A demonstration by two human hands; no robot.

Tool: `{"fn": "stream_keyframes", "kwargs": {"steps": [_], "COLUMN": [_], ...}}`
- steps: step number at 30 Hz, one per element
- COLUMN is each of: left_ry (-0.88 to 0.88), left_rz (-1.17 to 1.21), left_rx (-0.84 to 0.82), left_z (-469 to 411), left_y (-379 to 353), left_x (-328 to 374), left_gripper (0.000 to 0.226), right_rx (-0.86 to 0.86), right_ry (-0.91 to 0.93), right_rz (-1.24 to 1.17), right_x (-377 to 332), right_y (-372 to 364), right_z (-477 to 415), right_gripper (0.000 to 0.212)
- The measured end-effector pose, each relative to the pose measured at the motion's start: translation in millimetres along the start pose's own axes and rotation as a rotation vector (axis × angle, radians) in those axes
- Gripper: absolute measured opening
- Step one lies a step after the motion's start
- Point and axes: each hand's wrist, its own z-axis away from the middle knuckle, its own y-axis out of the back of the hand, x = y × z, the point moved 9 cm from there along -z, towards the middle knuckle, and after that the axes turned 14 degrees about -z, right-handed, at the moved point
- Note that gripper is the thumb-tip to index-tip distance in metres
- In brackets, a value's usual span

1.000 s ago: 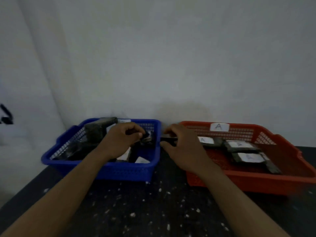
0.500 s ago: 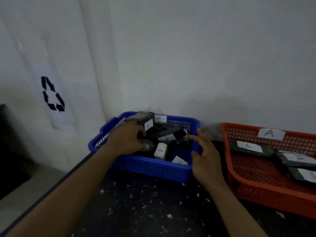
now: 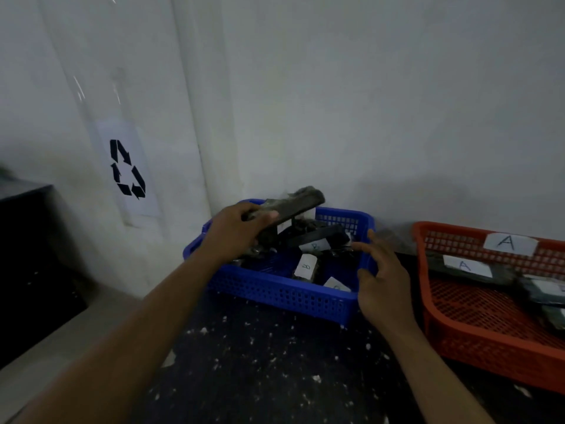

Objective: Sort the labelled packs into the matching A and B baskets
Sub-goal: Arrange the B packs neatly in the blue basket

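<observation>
Packs (image 3: 301, 203): one in left hand (image 3: 234, 231), three in red basket (image 3: 489, 358)

Head view (single camera), forward-down, close over blue basket (image 3: 284, 293).

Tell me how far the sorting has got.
Done: an A pack and other packs lie in the red basket. In hand: the left hand grips a dark pack above the blue basket; its label is unreadable. The right hand is open beside it. Left: the pile there, some marked B, may need checking.
</observation>
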Motion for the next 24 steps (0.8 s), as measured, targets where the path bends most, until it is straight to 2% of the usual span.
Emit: {"fn": "stream_keyframes", "kwargs": {"steps": [5, 8, 10, 12, 14, 16, 18, 21, 24], "left_ry": [-0.012, -0.112, -0.129, -0.103, -0.062, 0.002, 0.107, 0.243, 0.207], "left_rz": [-0.292, -0.451, -0.387, -0.253, -0.228, -0.353, -0.609, -0.851, -0.915], "left_rx": [-0.191, -0.263, -0.340, -0.450, -0.450, -0.353, -0.303, -0.419, -0.595], "left_z": [3, 8, 8, 9, 6, -3, -12, -16, -18], "left_y": [-80, -111, -115, -109, -89, -58, -27, -10, -24], "left_x": [40, 57, 56, 45, 27, -2, -35, -67, -67], "left_gripper": [0.052, 0.046, 0.042, 0.042, 0.040, 0.033, 0.030, 0.029, 0.037], "right_rx": [-0.005, -0.002, -0.007, -0.014, -0.025, -0.026, -0.024, -0.016, -0.011], "right_ry": [0.017, 0.011, 0.013, 0.022, 0.027, 0.022, 0.016, 0.009, 0.015], "right_rz": [0.005, 0.007, 0.007, 0.021, 0.043, 0.049, 0.047, 0.062, 0.067], "right_x": [-2, 0, -1, -2, -2, -1, -1, -2, -3], "right_y": [0, 0, -1, -1, -2, -1, -1, -2, 0], "right_z": [0, 1, 1, 1, 0, 0, -1, -1, -1], "right_gripper": [0.049, 0.047, 0.047, 0.047, 0.046, 0.046, 0.046, 0.046, 0.046]}}
